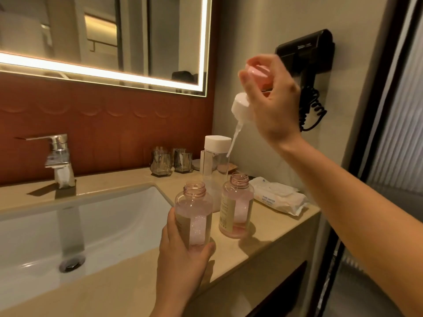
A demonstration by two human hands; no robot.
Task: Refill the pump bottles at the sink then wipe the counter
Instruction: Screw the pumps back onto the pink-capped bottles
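Note:
My left hand (180,255) grips an uncapped clear pink bottle (194,211) standing on the beige counter (270,227) beside the sink. A second uncapped pink bottle (237,207) stands just right of it. My right hand (272,99) holds a pump head (242,104) with a pink top, a white collar and a dip tube, lifted high above both bottles. A tall clear bottle with a white square cap (216,161) stands behind them.
A white basin (96,225) with a drain lies left, with a chrome tap (58,156) behind it. Two glass tumblers (170,162) stand at the back wall. A pack of wet wipes (279,195) lies at the right. A black hair dryer (306,51) hangs on the wall.

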